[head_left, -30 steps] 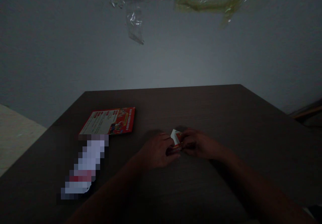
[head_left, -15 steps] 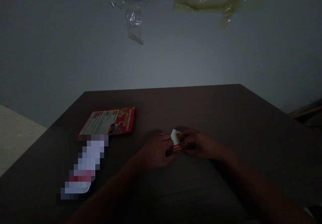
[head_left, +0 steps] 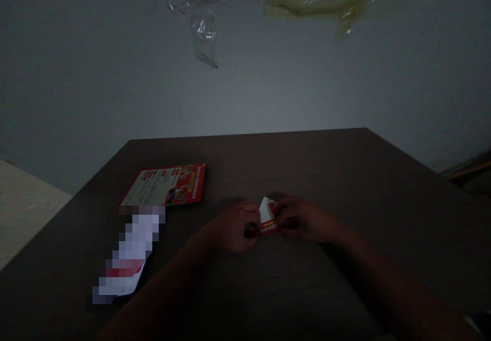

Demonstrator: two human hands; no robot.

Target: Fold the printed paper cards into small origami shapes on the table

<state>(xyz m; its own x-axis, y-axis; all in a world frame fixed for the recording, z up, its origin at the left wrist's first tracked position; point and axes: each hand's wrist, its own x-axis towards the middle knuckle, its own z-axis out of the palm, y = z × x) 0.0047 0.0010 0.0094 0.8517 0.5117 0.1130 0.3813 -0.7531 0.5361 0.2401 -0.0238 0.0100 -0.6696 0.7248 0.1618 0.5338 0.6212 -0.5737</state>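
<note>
A small folded piece of red and white paper [head_left: 267, 214] lies between my two hands near the middle of the dark table. My left hand [head_left: 236, 227] has its thumb and fingers curled together on the paper's left edge. On the right side, my right hand [head_left: 303, 219] pinches the paper with bent fingers. White shows on the upper part of the paper, and a red strip with pale print runs along its lower edge. Both sets of fingertips partly cover it, and the light is dim.
A red and white printed booklet [head_left: 153, 186] lies on the left of the table [head_left: 245, 162]. Nearer me is a blurred, pixelated pale object [head_left: 136, 244]. Behind the table stands a grey wall [head_left: 245, 90] with clear and yellow tape.
My left hand has shifted slightly to the left, showing more of the paper's red lower strip. My right hand has hardly moved.
</note>
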